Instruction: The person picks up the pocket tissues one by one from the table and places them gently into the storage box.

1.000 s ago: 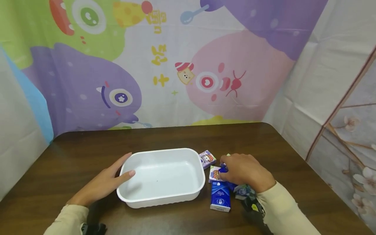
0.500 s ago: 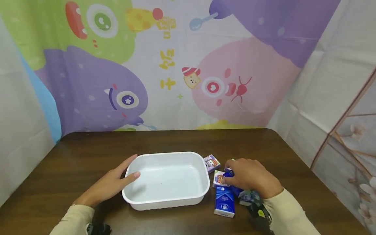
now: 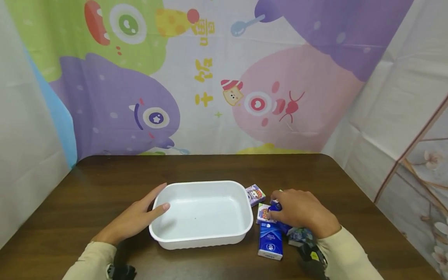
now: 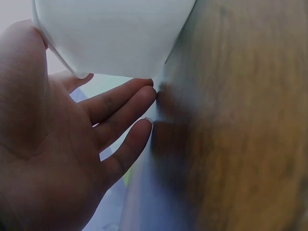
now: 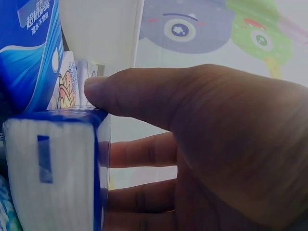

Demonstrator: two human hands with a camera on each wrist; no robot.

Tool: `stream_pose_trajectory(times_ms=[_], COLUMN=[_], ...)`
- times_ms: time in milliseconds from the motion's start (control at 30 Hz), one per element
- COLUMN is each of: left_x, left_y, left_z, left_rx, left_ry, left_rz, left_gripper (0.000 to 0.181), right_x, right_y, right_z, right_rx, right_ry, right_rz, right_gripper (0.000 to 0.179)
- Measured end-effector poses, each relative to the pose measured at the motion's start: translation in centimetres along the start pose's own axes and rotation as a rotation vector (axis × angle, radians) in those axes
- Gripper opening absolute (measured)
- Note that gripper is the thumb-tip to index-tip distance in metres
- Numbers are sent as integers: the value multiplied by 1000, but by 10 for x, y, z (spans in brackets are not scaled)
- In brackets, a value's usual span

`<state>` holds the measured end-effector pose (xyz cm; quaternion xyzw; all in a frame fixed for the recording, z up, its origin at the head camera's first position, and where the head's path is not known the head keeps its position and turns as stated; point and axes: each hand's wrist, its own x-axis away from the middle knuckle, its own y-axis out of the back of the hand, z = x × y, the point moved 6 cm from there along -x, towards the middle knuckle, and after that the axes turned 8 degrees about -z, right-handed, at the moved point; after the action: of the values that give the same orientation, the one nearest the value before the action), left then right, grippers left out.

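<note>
White tub (image 3: pixel 201 219) between hands: left hand (image 3: pixel 134 218) holds it, right hand (image 3: pixel 304 212) pinches blue packet (image 5: pixel 53 168).

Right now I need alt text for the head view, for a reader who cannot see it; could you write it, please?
A person's right hand grips a blue tissue pack beside other small packs on a dark wooden table. The left hand holds the left end of a white basin; a cartoon-print cloth hangs behind.
</note>
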<state>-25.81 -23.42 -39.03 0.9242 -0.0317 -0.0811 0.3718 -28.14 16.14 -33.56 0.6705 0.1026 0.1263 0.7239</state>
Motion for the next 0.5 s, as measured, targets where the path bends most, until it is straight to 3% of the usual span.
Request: stream_pose_trajectory(times_ms=[500], left_x=[0], left_y=[-1], left_z=[2], left_rx=[12], left_ry=[3], left_rz=[-2], left_gripper=[75], right_x=[-1], right_y=[0], right_z=[0], right_rx=[9], right_ry=[12], right_rz=[-33], right_gripper=[64])
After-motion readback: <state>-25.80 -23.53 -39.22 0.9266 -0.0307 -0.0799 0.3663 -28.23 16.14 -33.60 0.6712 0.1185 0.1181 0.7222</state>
